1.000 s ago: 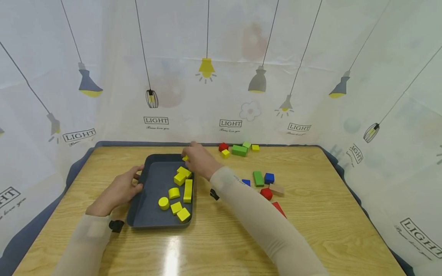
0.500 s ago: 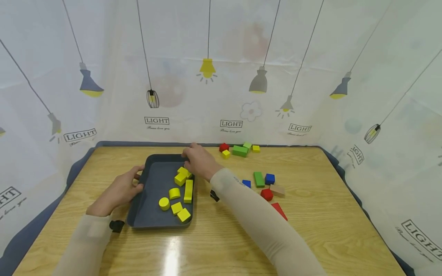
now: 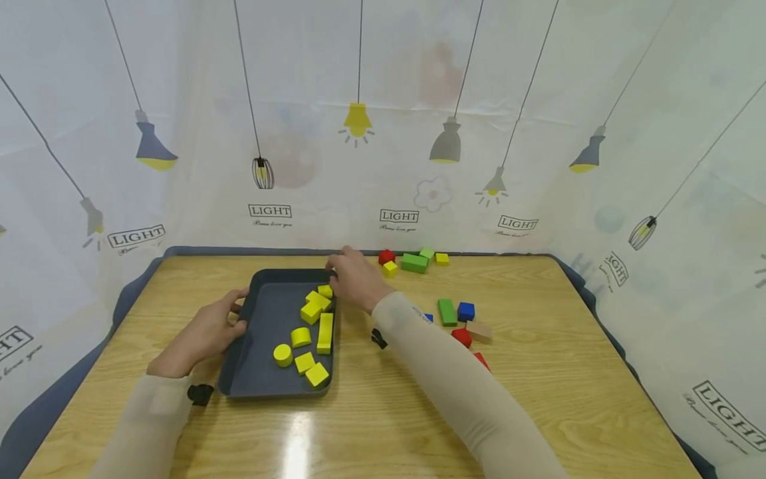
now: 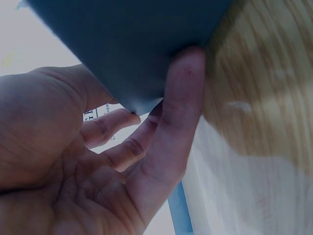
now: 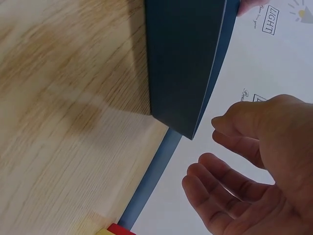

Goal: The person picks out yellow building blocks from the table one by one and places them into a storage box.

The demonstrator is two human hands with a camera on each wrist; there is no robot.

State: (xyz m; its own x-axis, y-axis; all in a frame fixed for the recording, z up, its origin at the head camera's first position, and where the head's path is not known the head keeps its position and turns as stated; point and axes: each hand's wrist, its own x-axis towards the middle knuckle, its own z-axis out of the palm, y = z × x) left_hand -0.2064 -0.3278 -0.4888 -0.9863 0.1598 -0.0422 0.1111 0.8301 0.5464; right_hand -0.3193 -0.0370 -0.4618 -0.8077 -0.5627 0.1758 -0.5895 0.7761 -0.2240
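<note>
Yellow wooden blocks of several shapes lie in the dark grey tray (image 3: 257, 376), mostly along its right side. One small yellow block (image 3: 325, 291) sits near the far right corner. My left hand (image 3: 203, 332) grips the tray's left wall; in the left wrist view a finger (image 4: 183, 98) presses the wall's outer face while the thumb passes behind the rim. Beside the far right corner is my right hand (image 3: 359, 279), holding nothing. The right wrist view shows its fingers (image 5: 200, 188) loosely bent and apart from the tray's corner (image 5: 186, 125).
Red, yellow and green blocks (image 3: 414, 263) stand at the table's back edge. Farther right lie a green block (image 3: 446, 312), a blue cube (image 3: 466, 311), a red block (image 3: 461, 337) and a plain wooden block (image 3: 479, 331). My right sleeve partly covers blue and red pieces.
My right hand has let go of a small yellow block, which now lies in the tray's far right part. The hand has shifted slightly right. My left hand keeps its place.
</note>
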